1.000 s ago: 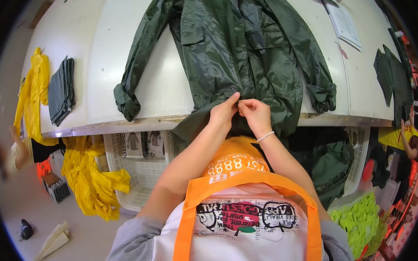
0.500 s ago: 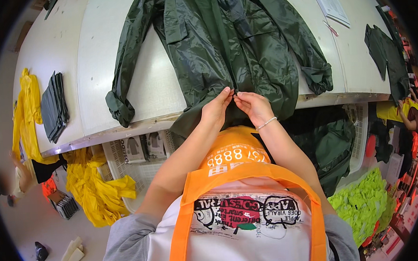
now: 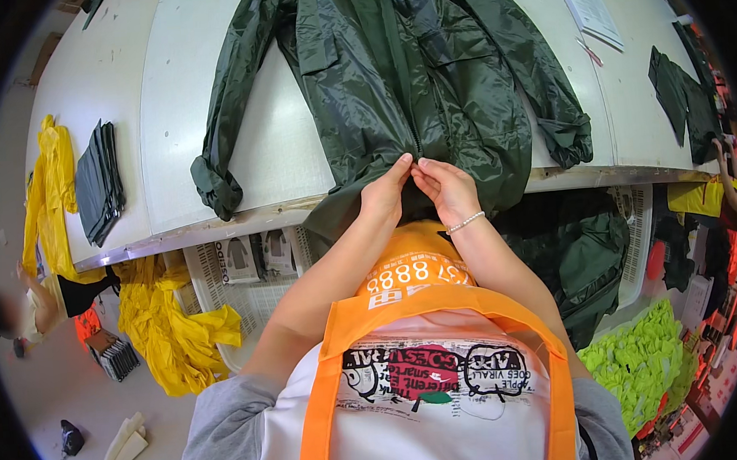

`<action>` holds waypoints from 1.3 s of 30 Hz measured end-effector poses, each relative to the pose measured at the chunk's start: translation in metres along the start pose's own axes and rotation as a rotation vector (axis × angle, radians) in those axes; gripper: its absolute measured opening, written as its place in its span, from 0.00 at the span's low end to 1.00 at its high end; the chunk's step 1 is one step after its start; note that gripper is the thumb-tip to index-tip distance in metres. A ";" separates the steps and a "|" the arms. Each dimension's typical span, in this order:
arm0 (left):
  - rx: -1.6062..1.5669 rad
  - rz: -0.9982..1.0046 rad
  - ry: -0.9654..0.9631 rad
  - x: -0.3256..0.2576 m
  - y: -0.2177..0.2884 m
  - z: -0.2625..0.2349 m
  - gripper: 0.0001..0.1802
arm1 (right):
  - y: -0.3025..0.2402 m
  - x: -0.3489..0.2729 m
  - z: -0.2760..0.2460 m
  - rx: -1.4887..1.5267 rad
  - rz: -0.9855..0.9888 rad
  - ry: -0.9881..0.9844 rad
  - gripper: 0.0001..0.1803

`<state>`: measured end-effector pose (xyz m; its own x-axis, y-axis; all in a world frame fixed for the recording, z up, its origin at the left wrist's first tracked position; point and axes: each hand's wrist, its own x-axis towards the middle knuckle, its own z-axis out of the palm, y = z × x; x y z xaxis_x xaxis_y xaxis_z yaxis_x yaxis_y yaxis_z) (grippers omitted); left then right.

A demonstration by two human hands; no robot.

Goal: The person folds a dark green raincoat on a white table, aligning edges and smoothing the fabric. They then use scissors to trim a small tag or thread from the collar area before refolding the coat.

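A dark green rain jacket (image 3: 360,87) lies front up on the table, its sleeves spread to both sides and its hem hanging over the near edge. At the bottom of the front zip (image 3: 416,134), my left hand (image 3: 386,193) pinches the jacket's edge between thumb and finger. Right beside it my right hand (image 3: 450,189) is closed in a pinch on the other side of the zip, fingertips nearly touching the left ones. The zip's end and slider are hidden by my fingertips.
On the white table (image 3: 185,131), a folded dark green stack (image 3: 100,183) and yellow garment (image 3: 48,190) lie left; papers (image 3: 589,10) and scissors (image 3: 590,50) lie right. White baskets (image 3: 255,304) stand below the edge. Yellow-green garments (image 3: 634,365) are heaped lower right. Other people work at both sides.
Both hands stay pinched at the zip's lower end, with only slight finger movement. The whole view has shifted a little.
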<state>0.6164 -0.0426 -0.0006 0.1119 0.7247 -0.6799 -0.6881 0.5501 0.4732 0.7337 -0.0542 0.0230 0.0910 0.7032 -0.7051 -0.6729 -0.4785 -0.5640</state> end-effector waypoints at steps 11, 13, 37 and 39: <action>0.628 -0.116 0.350 0.009 -0.016 -0.042 0.21 | -0.033 0.019 -0.002 -1.830 -1.176 -0.531 0.02; 0.736 -0.115 0.337 -0.007 -0.018 -0.047 0.22 | -0.054 0.030 0.016 -1.972 -1.236 -0.602 0.04; 0.905 -0.359 0.219 -0.113 0.007 -0.091 0.33 | -0.184 0.154 0.098 -1.498 -1.290 -0.491 0.11; 0.822 -0.064 0.439 -0.094 0.042 -0.121 0.27 | -0.178 0.100 0.038 -1.889 -0.994 -0.273 0.16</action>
<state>0.4904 -0.1377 0.0154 -0.2647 0.5535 -0.7897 0.0520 0.8259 0.5614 0.8345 0.1215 0.0694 -0.3365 0.9415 -0.0185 0.8755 0.3055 -0.3745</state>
